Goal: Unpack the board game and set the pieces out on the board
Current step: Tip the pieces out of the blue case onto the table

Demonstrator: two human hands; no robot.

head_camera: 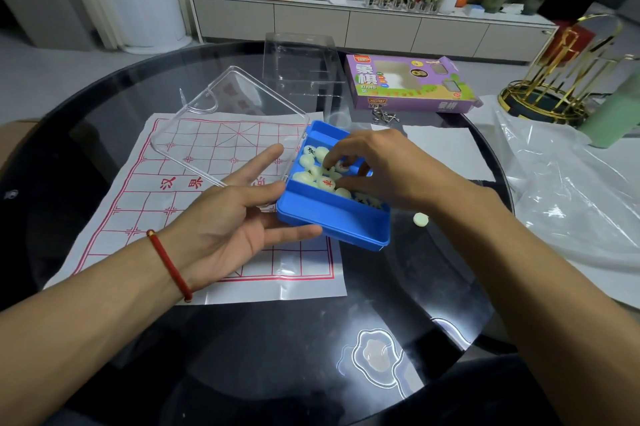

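Head view. A blue tray (341,217) is held tilted above the right edge of a paper board (194,204), which is spread flat on a dark round glass table (242,356). The tray is supported from below and at its near-left side by the left hand (242,217), palm up, with fingers nearly straight and spread; a red cord (169,263) is worn at that wrist. A clear lid (228,124), hinged at the tray's left side, is swung open and stands over the board. White round pieces (320,171), marked with red or black characters, are heaped in the tray's middle compartment. The right hand (384,166) is placed over the tray with its fingers curled down among the pieces; whether a piece is pinched cannot be told. One loose piece (420,219) lies on the table just right of the tray, beside the right forearm.

Beyond the tray, a clear plastic insert (301,62) and a purple carton (408,84) are seen on the far side of the table, the carton to the right of the insert. A white sheet (446,148) and crumpled clear film (571,190) lie at the right. A sideboard (346,23) with plants and a framed picture is seen along the far wall.
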